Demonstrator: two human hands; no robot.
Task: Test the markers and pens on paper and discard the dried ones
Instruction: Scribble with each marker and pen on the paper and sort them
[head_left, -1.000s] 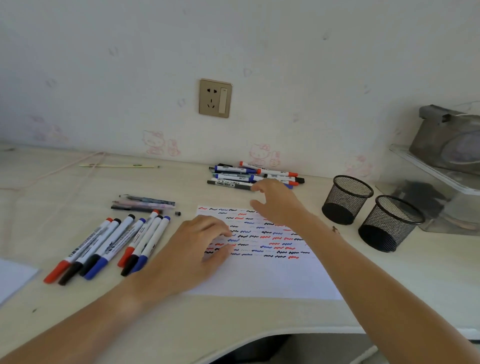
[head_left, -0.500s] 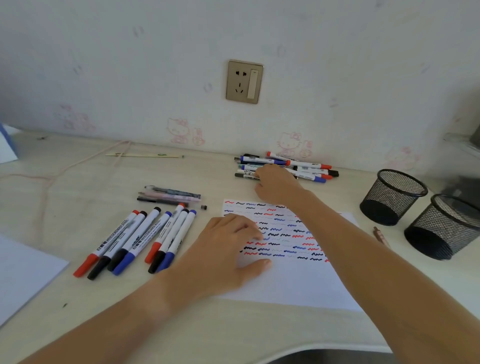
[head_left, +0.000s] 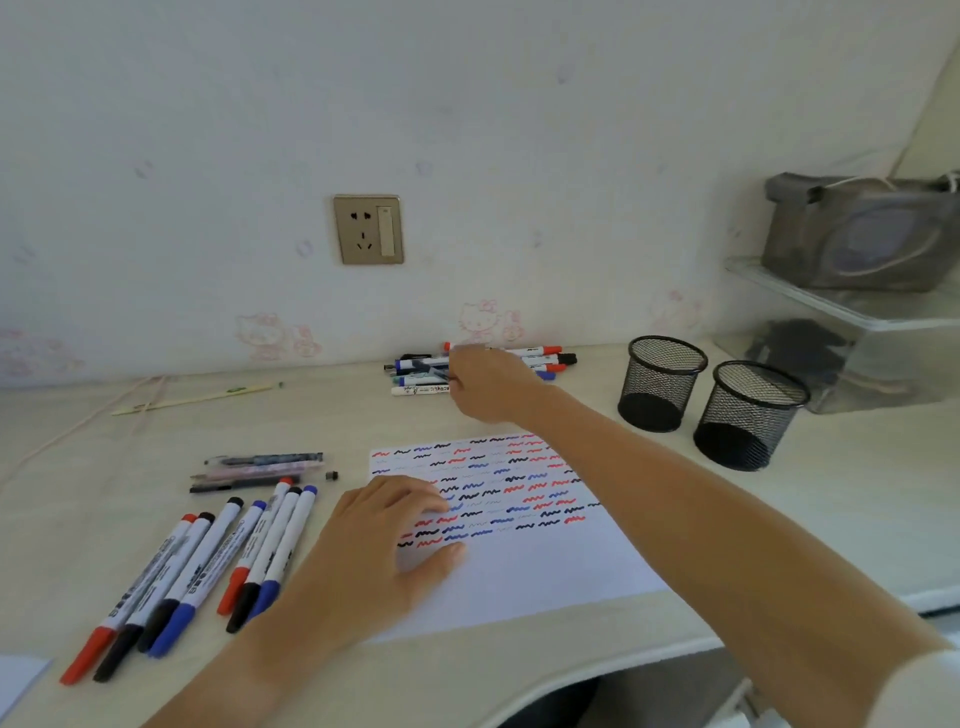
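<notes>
Head view: your right hand (head_left: 488, 384) reaches the pile of red, blue and black markers (head_left: 483, 364) at the wall, grip hidden; left hand (head_left: 387, 540) flat on the scribbled white paper (head_left: 545, 561). Careful, you'll scatter them.

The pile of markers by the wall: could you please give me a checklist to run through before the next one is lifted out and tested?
1. Right hand is on the pile of markers: ok.
2. Fingers closed on just one marker: cannot tell, blurred.
3. Left hand pins the paper: ok.
4. Bare paper left below the squiggles: ok.
5. Mesh cups stand upright, away from the arm: ok.
6. Cap still on the chosen marker: cannot tell.
</notes>
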